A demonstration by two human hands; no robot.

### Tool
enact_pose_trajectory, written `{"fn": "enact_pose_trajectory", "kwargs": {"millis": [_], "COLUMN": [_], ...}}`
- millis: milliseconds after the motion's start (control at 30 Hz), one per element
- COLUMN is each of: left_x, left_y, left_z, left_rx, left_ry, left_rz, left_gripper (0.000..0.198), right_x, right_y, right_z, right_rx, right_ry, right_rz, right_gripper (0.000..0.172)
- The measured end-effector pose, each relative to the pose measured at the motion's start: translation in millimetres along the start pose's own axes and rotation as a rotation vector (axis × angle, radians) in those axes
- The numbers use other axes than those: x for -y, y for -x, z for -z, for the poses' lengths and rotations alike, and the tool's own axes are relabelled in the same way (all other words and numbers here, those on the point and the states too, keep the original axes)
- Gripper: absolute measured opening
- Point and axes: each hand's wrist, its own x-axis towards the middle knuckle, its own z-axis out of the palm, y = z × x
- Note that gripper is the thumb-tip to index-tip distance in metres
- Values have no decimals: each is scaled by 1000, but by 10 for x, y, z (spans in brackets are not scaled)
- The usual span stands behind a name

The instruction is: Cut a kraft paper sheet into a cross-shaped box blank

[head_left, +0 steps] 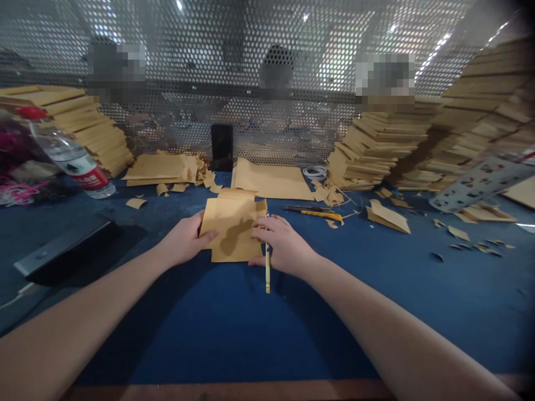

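A tan paper piece (234, 231), folded with flaps at its top and right, is held between both hands over the blue table. My left hand (186, 239) grips its left edge, thumb on top and fingers behind. At the right edge, my right hand (284, 245) has its fingers bent over the paper, and its thumb is near the lower right corner. A pale pencil-like stick (268, 273) points down from under my right hand, with a metallic end toward me.
Tall stacks of tan paper (376, 145) stand at back right, another (83, 122) at back left. Around lie a bottle (83, 167), a black device (67, 250), an upright phone (222, 147), a yellow cutter (321, 215), paper scraps (460, 233) and a patterned object (476, 181). Perforated metal (167, 111) closes the back.
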Motion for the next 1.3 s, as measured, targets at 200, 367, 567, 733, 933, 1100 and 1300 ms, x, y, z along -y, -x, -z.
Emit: {"fn": "enact_pose_trajectory", "kwargs": {"millis": [200, 367, 567, 733, 933, 1100, 1300], "left_x": [36, 178, 450, 667, 748, 698, 704], "left_y": [20, -61, -168, -251, -238, -194, -228], "left_z": [125, 308, 444, 613, 667, 622, 716], "left_rx": [86, 70, 129, 113, 96, 101, -39], "left_ry": [18, -161, -375, -436, -408, -341, -166], "left_rz": [-90, -148, -184, -185, -189, -164, -10], "left_gripper": [43, 42, 42, 45, 48, 47, 41], "right_x": [-4, 3, -17, -69, -27, 25, 43], "right_y": [11, 5, 32, 67, 53, 30, 17], "right_z": [71, 72, 53, 39, 5, 7, 7], "right_rx": [66, 32, -26, -6, 68, 83, 105], "right_ry": [-78, -134, -146, -128, -108, -102, -96], "right_rz": [-61, -121, -184, -210, -202, -185, -152], "right_gripper": [31, 28, 29, 32, 33, 33, 32]}}
